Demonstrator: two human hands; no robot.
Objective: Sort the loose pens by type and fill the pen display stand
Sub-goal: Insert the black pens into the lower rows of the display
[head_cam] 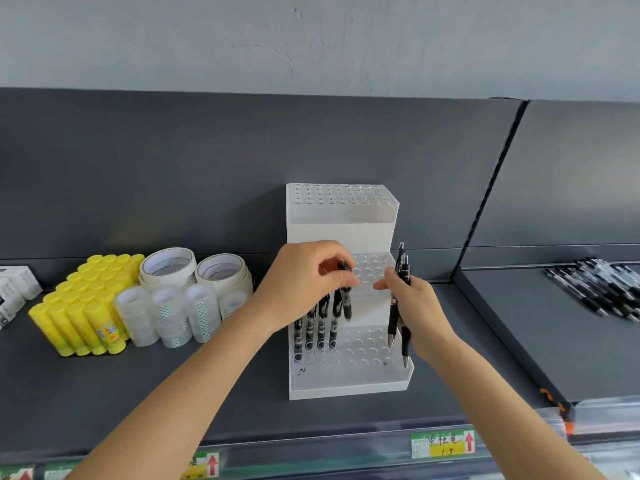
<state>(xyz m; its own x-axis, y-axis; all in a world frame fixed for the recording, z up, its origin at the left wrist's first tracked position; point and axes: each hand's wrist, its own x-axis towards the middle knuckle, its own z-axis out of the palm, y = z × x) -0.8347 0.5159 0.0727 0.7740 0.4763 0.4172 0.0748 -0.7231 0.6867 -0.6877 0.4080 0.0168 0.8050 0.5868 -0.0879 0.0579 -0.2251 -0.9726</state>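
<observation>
Grey shelf [207, 393] below a pale wall [311, 39] bears the pen stand [346, 233].

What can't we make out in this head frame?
Head view only:
- Pen in the left hand: top hidden by the fingers.
- Two pens in the right hand: middles covered by the hand.
- Loose pens on the right shelf: blurred, cut off by the frame edge; no count.
- White boxes: cut off at the left edge, print too small.
- Price label: handwriting blurred.

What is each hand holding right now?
Left hand: pinches one pen.
Right hand: grips two pens.
</observation>
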